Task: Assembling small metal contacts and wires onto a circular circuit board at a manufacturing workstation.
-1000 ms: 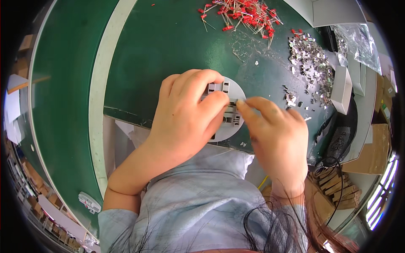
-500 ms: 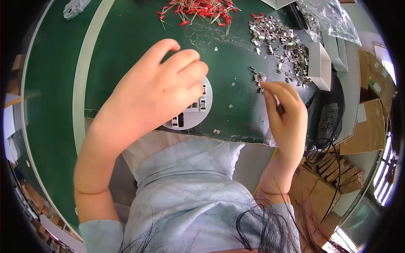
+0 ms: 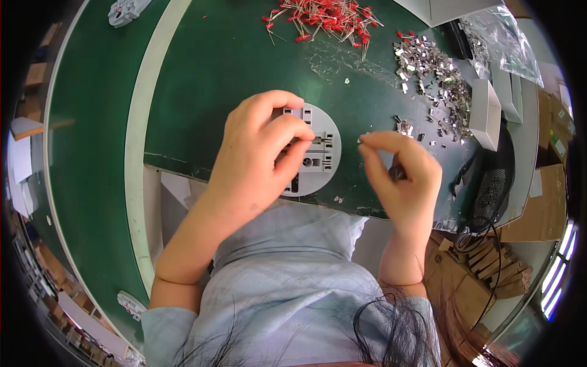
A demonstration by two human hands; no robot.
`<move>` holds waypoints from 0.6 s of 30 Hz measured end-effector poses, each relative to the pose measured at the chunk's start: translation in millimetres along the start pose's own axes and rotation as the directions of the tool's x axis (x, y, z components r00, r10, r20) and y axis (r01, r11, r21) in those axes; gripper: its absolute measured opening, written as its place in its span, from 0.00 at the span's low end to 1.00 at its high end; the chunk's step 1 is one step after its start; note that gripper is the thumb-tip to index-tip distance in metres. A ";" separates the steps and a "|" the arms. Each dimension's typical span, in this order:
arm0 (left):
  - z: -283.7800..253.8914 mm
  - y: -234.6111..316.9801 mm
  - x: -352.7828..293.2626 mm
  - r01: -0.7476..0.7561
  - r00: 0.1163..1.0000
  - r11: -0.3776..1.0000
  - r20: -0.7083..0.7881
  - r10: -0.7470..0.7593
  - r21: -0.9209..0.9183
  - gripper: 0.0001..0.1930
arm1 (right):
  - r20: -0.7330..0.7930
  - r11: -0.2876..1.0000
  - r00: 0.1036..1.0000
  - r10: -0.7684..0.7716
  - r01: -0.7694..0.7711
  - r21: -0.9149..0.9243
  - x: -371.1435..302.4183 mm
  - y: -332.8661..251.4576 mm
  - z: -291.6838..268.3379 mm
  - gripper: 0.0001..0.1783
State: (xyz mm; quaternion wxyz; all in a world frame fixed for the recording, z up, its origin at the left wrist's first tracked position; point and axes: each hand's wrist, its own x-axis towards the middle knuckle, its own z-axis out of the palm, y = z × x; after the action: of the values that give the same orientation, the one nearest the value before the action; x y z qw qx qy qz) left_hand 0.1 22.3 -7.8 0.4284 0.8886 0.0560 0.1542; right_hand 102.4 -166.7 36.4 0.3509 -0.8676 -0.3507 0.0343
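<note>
Green tabletop: runs under the whole work area; pale scuffs on the near side of the red heap.
Left hand: over the left part of the grey disc, fingers curled; thumb close to a fingertip; cannot tell whether clamped on anything.
Right hand: right of the disc, apart from it; thumb and forefinger pinched together on a small bit, mostly hidden.
Grey disc: flat near the table's near edge, partly covered by the left hand; raised, slotted housings on top.
Red heap: at the far side; red-ended parts, thin wire legs, tangled.
Metal bits: loosely strewn, beyond the right hand.
White box: just right of the metal bits.
Dark object: inside the right hand's curl; kind unclear.
</note>
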 end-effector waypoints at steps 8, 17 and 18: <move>14.5 -3.3 -2.2 0.021 0.993 0.998 -0.116 -0.027 -0.053 0.12 | -0.003 0.966 0.981 0.192 -0.189 0.179 -7.2 -11.9 23.8 0.09; 10.0 -0.8 1.6 -0.020 0.996 0.999 -0.083 0.023 0.034 0.12 | -0.078 0.966 0.983 0.167 -0.147 0.211 -12.9 -5.6 32.7 0.09; 9.9 -0.4 1.8 -0.018 0.996 0.999 -0.083 0.020 0.033 0.12 | -0.081 0.967 0.982 0.169 -0.149 0.206 -13.0 -5.4 33.2 0.09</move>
State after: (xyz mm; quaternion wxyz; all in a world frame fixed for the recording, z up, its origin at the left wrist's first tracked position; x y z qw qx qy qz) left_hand 5.0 15.7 -13.5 0.4100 0.8886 0.0678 0.1942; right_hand 79.4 -152.7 12.4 0.4487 -0.8541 -0.2572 0.0548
